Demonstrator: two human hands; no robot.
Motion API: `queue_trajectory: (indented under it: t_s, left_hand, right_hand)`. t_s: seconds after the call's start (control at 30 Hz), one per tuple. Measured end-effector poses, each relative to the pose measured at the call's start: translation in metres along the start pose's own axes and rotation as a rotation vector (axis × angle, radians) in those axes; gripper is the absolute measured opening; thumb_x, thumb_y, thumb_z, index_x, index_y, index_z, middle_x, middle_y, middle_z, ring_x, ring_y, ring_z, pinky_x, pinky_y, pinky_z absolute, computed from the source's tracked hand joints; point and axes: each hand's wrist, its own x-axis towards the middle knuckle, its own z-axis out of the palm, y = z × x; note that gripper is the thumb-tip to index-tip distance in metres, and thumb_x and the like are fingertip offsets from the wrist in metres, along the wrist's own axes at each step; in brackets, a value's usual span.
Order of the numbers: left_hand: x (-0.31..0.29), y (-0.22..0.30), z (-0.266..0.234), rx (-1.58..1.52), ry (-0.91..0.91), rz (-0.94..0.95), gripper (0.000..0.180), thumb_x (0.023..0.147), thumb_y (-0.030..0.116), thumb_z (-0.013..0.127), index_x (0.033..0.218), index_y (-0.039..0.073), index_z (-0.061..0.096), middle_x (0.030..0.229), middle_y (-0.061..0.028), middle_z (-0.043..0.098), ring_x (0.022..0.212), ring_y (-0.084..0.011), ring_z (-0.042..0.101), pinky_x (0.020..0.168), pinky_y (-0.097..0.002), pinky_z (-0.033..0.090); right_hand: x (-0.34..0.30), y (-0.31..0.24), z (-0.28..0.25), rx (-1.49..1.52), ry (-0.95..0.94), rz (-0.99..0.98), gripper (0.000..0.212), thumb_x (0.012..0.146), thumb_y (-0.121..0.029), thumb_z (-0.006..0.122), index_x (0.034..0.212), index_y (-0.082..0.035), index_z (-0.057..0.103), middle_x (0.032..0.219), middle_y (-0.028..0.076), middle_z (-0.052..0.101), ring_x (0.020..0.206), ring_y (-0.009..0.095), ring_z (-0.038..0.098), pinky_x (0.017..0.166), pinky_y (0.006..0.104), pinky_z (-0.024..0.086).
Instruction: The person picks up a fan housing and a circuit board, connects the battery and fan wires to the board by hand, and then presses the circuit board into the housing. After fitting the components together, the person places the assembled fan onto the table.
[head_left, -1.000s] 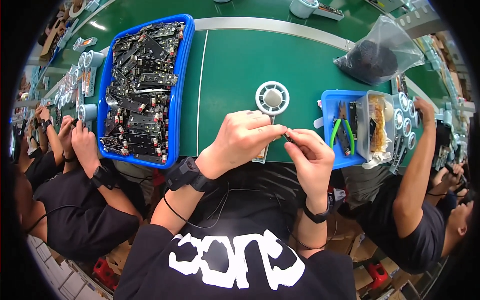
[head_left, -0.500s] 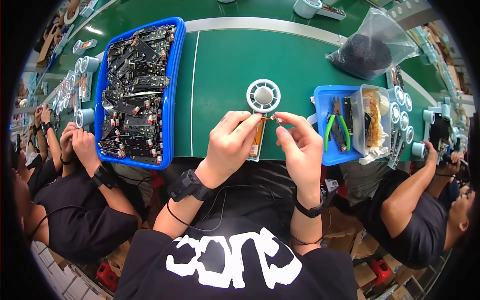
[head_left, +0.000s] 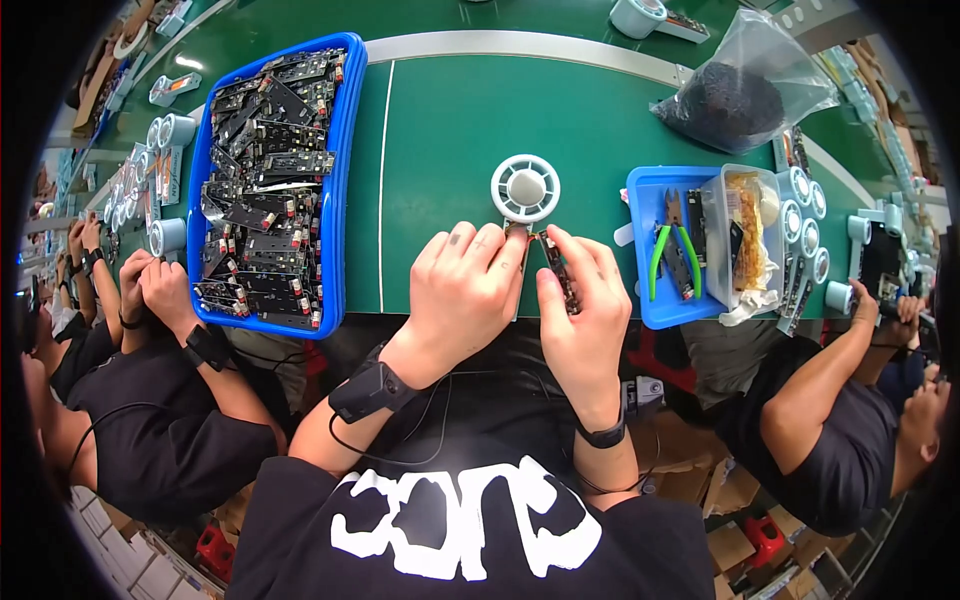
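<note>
A light blue handheld fan (head_left: 541, 210) with a round slotted head lies on the green bench in front of me. My left hand (head_left: 462, 290) is closed over its handle just below the head, covering most of the handle. Between the thumb and fingers of my right hand (head_left: 588, 318) is a narrow black circuit board (head_left: 556, 262), held upright beside the handle. Thin coloured wires show at the upper end of the board, close to my left fingertips.
A blue tray (head_left: 346, 200) heaped with circuit boards stands at left. At right, a smaller blue tray (head_left: 650, 312) holds green-handled cutters (head_left: 681, 262) and a clear box (head_left: 716, 205). Behind sits a plastic bag (head_left: 735, 100) of dark pieces. Co-workers sit on both sides.
My right hand has turned, bringing the black circuit board into sight beside the handle. My left hand has shifted over the handle, hiding the orange part that showed before.
</note>
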Motion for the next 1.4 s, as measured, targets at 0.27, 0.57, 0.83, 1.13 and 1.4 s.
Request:
queue_trajectory:
  t_s: [0.27, 0.57, 0.83, 1.13, 1.4]
  left_hand:
    - [-0.014, 0.0, 0.002, -0.402, 0.038, -0.187, 0.039, 0.08, -0.005, 0.063, 0.118, -0.003, 0.066, 0.1, -0.014, 0.063, 0.081, -0.0278, 0.066, 0.068, -0.0389, 0.056]
    - [-0.026, -0.005, 0.005, -0.768, 0.053, -0.392, 0.038, 0.085, -0.011, 0.055, 0.122, -0.008, 0.063, 0.114, -0.0208, 0.065, 0.09, -0.029, 0.071, 0.076, -0.0365, 0.06]
    - [-0.042, 0.002, 0.012, -0.99, 0.092, -0.455, 0.04, 0.085, -0.012, 0.052, 0.124, -0.009, 0.062, 0.117, -0.02, 0.065, 0.098, -0.0286, 0.073, 0.083, -0.0343, 0.061]
    - [-0.039, -0.009, 0.013, -1.146, 0.082, -0.463, 0.041, 0.085, -0.014, 0.05, 0.124, -0.01, 0.062, 0.119, -0.0193, 0.064, 0.101, -0.0274, 0.072, 0.085, -0.0339, 0.06]
    - [-0.051, -0.007, 0.019, -1.186, 0.226, -0.485, 0.03, 0.084, -0.013, 0.051, 0.111, -0.008, 0.063, 0.11, -0.0185, 0.064, 0.092, -0.0265, 0.071, 0.079, -0.0327, 0.059]
  right_hand:
    - [0.0, 0.002, 0.015, -0.004, 0.08, -0.019, 0.03, 0.089, 0.004, 0.067, 0.119, 0.002, 0.067, 0.107, 0.011, 0.065, 0.084, 0.016, 0.066, 0.071, 0.0282, 0.054]
    - [-0.004, -0.001, 0.039, -0.212, 0.202, -0.133, 0.027, 0.089, 0.002, 0.068, 0.117, 0.002, 0.069, 0.107, 0.014, 0.066, 0.088, 0.026, 0.067, 0.075, 0.0352, 0.056]
    - [-0.01, -0.002, 0.051, -0.426, 0.248, -0.181, 0.027, 0.089, -0.002, 0.07, 0.115, 0.001, 0.07, 0.104, 0.014, 0.064, 0.091, 0.03, 0.062, 0.077, 0.0407, 0.052]
    - [-0.004, 0.003, 0.058, -0.336, 0.291, -0.102, 0.028, 0.091, -0.006, 0.069, 0.118, 0.001, 0.065, 0.105, 0.018, 0.062, 0.092, 0.033, 0.058, 0.079, 0.0423, 0.05]
    - [-0.01, 0.013, 0.062, -0.433, 0.099, -0.182, 0.024, 0.099, -0.018, 0.061, 0.113, 0.002, 0.06, 0.102, 0.023, 0.065, 0.094, 0.04, 0.063, 0.075, 0.0469, 0.05]
